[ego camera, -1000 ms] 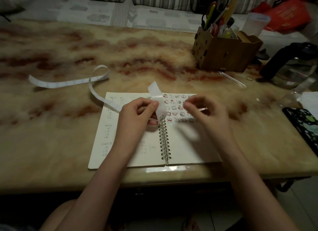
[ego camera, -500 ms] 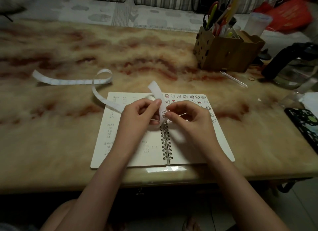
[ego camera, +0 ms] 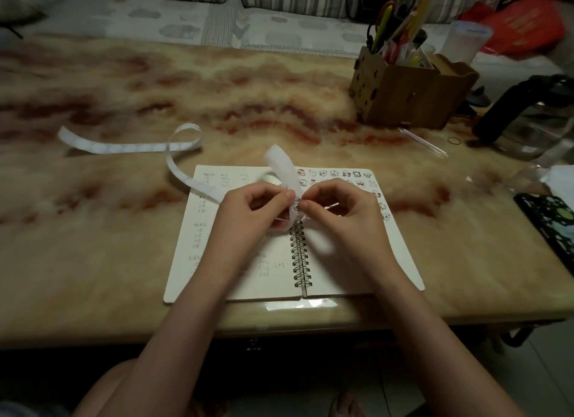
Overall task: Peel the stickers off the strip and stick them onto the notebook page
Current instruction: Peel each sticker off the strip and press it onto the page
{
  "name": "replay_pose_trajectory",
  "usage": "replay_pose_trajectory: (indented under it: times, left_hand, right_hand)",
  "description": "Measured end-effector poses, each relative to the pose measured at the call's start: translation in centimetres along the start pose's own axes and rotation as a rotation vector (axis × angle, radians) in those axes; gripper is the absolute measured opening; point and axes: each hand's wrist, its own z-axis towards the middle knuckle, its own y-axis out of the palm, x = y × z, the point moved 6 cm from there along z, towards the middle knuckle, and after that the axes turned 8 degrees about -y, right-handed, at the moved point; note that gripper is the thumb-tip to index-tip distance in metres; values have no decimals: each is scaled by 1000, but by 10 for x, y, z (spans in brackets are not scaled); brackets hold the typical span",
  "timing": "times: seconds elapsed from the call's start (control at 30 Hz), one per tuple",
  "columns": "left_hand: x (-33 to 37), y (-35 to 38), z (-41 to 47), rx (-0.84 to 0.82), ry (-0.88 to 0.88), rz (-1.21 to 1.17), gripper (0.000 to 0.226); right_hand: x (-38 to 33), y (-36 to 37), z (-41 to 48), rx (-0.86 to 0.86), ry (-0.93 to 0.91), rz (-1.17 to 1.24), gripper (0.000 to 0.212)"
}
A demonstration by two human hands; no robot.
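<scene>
1. When we look down, the big marble table (ego camera: pixel 93 261) fills most of the frame, and all the work sits low in the middle of it.
2. The notebook (ego camera: pixel 357 261) lies open there. Little stickers (ego camera: pixel 344 174) already sit in rows at the top of its right page, so we think part of the job is done. The rest of that page is bare, so there is lots of room left.
3. The strip (ego camera: pixel 124 146) is long. One end lies flat on the table at the left of the frame. It makes a loop, crosses the left page and curls up over the hands. We cannot tell how many stickers are left on it.
4. The left hand (ego camera: pixel 248 211) has its fingers curled and pinches the strip between thumb and first finger.
5. The right hand (ego camera: pixel 351 218) is curled too. Its thumb and first finger nip one sticker (ego camera: pixel 296 205) on the strip, just above the notebook's rings. We think this one is being peeled and is not yet on the page.
6. A wooden box (ego camera: pixel 413 103) of pens stands at the upper right, with a glass jug (ego camera: pixel 534 118) at the right edge and a dark case (ego camera: pixel 553 224) below the jug.
7. A clear stick (ego camera: pixel 425 143) and a rubber band (ego camera: pixel 454 140) lie near the box. All these are well apart from the hands. Only the hands and the strip's loop hide some sticker rows.
</scene>
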Motion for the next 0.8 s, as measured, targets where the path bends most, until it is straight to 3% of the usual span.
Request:
replay_pose_trajectory:
  times: [0.27, 0.43, 0.6, 0.8]
  left_hand:
    - [-4, -2, 2, 15, -39, -35, 16]
    - [-4, -5, 4, 45, -35, -12, 16]
    - [-5, -12, 6, 124, -7, 82, 14]
    - [-6, -13, 6, 139, -11, 105, 13]
  right_hand:
    - [-2, 1, -1, -37, -99, -162, 7]
    - [-8, 0, -2, -46, -75, -91, 8]
    - [0, -12, -4, -39, 183, 106, 5]
    - [14, -20, -11, -77, 389, 24, 6]
